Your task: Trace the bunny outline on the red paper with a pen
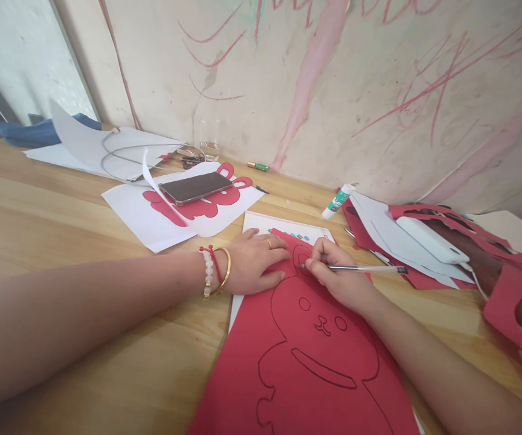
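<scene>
L hand [254, 263] lies flat, palm down, fingers together, pressing matte red card [315, 368]; gold ring on finger, bead bracelet [207, 272] + smooth gold bangle [225, 272] at wrist. R hand [333, 272] in narrow pen grip on clear plastic ballpoint [360, 267], tip at black outline near card's top edge. Card lies angled on white paper sheet [283, 225], on pale varnished wood table [84, 205]. Upper L: smartphone [195, 187] on rounded red cut-out [206, 205]. R: glue stick [339, 201], white power bank [431, 240] on red cut paper pieces [510, 302].
</scene>
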Action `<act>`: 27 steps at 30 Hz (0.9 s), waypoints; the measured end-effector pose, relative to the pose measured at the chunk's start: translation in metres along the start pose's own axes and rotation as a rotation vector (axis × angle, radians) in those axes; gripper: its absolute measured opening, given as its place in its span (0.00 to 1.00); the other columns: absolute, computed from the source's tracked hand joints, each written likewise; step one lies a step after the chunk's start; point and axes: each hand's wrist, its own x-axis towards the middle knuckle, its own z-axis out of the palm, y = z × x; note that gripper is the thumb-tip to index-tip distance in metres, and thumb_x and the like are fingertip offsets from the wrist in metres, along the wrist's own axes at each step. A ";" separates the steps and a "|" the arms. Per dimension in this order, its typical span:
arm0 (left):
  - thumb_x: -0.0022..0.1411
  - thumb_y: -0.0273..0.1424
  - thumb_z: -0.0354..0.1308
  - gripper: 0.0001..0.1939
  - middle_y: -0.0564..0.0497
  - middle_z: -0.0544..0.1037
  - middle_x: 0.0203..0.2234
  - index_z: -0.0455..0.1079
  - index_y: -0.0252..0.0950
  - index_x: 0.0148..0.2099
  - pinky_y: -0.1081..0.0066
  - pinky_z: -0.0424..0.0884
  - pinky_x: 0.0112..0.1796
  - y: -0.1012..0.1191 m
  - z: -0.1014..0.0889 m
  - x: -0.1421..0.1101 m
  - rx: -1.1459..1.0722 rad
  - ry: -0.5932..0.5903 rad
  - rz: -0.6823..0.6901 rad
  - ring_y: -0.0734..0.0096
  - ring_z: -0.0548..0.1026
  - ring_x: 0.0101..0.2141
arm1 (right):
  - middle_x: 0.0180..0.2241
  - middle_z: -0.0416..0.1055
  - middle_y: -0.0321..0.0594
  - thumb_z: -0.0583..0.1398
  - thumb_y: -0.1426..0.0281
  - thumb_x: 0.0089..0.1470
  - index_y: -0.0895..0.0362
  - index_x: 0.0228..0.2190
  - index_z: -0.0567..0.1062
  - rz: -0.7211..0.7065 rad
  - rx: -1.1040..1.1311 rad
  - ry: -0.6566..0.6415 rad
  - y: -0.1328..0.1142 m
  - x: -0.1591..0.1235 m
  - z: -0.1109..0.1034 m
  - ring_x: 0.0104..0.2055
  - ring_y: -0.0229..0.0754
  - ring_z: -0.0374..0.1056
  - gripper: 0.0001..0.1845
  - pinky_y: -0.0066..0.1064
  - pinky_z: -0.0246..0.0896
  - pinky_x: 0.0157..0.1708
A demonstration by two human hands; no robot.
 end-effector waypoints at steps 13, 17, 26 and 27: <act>0.66 0.37 0.47 0.19 0.44 0.67 0.57 0.65 0.37 0.55 0.51 0.51 0.58 -0.001 0.001 0.000 0.001 -0.001 0.002 0.59 0.64 0.56 | 0.20 0.53 0.28 0.55 0.72 0.52 0.53 0.23 0.59 0.028 0.031 -0.025 0.001 0.000 -0.001 0.21 0.34 0.48 0.10 0.28 0.45 0.21; 0.66 0.37 0.47 0.19 0.44 0.68 0.57 0.65 0.37 0.55 0.51 0.51 0.58 -0.002 0.003 0.000 -0.003 0.007 0.009 0.59 0.64 0.56 | 0.20 0.54 0.28 0.56 0.73 0.52 0.53 0.23 0.58 0.019 0.031 -0.036 0.000 0.000 -0.001 0.21 0.34 0.49 0.10 0.28 0.45 0.21; 0.66 0.37 0.47 0.18 0.45 0.68 0.57 0.66 0.38 0.55 0.52 0.53 0.57 -0.002 0.003 0.000 0.003 0.022 0.008 0.58 0.65 0.55 | 0.20 0.55 0.28 0.55 0.72 0.54 0.53 0.24 0.59 0.017 0.013 0.003 0.000 0.000 0.001 0.21 0.34 0.49 0.09 0.28 0.46 0.22; 0.66 0.37 0.47 0.18 0.45 0.68 0.57 0.66 0.38 0.55 0.52 0.53 0.56 -0.002 0.003 0.000 0.002 0.024 0.009 0.58 0.65 0.55 | 0.20 0.54 0.28 0.55 0.72 0.54 0.53 0.23 0.59 0.014 0.006 0.004 0.000 0.000 0.002 0.21 0.34 0.49 0.10 0.28 0.46 0.22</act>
